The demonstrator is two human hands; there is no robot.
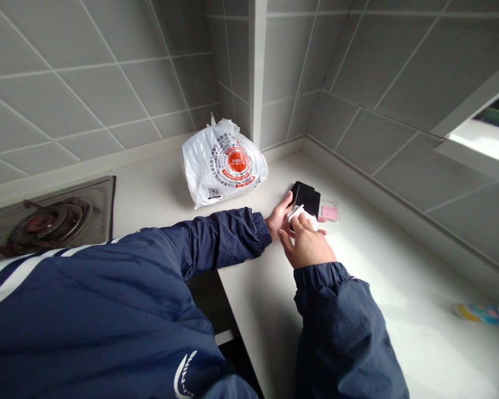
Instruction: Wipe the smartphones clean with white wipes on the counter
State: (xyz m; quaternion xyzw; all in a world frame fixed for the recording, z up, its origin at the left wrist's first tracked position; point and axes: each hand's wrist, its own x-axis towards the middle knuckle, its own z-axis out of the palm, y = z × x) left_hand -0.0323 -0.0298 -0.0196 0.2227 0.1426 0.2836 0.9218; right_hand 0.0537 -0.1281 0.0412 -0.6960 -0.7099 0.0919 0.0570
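Note:
My left hand (pixel 280 215) grips the near left edge of a flat black slab with a smooth dark face (pixel 308 198), which looks like a phone; its exact kind is not certain. Over its near end, my right hand (pixel 310 247) presses a crumpled white tissue (pixel 312 220), fingers bent together on it. A second dark flat piece (pixel 300 184) shows just behind the slab; whether the two are joined I cannot tell. Beside the slab's right edge lies a small pink piece (pixel 329 213) within a clear outline on the counter. My right fingers hide part of the tissue.
A white printed plastic bag (pixel 224 163) stands on the pale counter (pixel 270 288) by the tiled wall. To the left is a gas stove burner (pixel 47 224). A colourful packet or bottle (pixel 484 314) lies at far right, blurred. The counter's front edge runs below my arms.

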